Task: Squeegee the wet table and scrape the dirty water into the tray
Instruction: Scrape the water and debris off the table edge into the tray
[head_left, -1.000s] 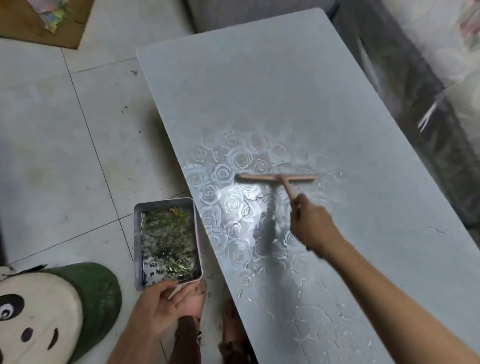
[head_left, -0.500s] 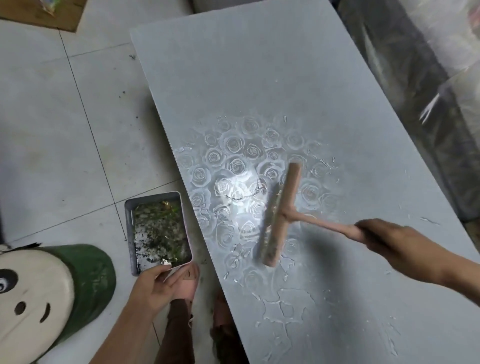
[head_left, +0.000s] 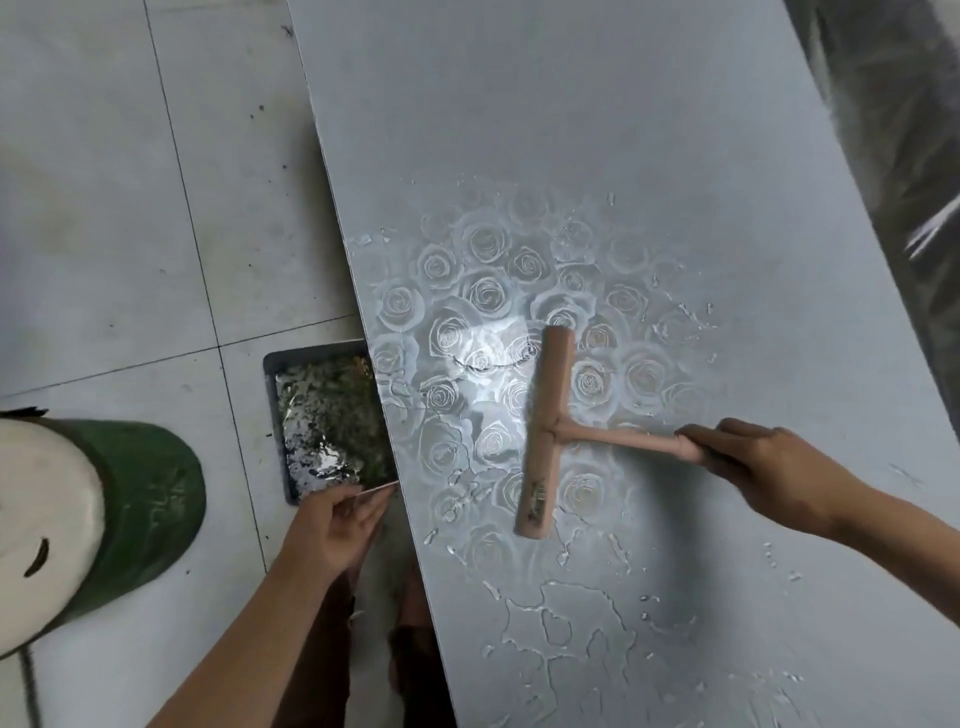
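**Squeegee on the wet table, tray held at the edge**

At 7 o'clock the left hand (head_left: 332, 525) closes its fingers on the near rim of the tray (head_left: 272, 415), which sits against the table (head_left: 597, 130) edge and holds dirty water with green bits. At 3 o'clock the right hand (head_left: 763, 467) grips the handle of the squeegee (head_left: 545, 431); its blade lies on the wet rose pattern. At 9 o'clock stands a green stool (head_left: 150, 499). No writing is readable.

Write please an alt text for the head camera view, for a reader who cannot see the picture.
A person's right hand holds a pink squeegee on a wet grey table with a rose pattern, while the left hand holds a metal tray of dirty water and green debris at the table's edge. A green stool stands on the tiled floor.
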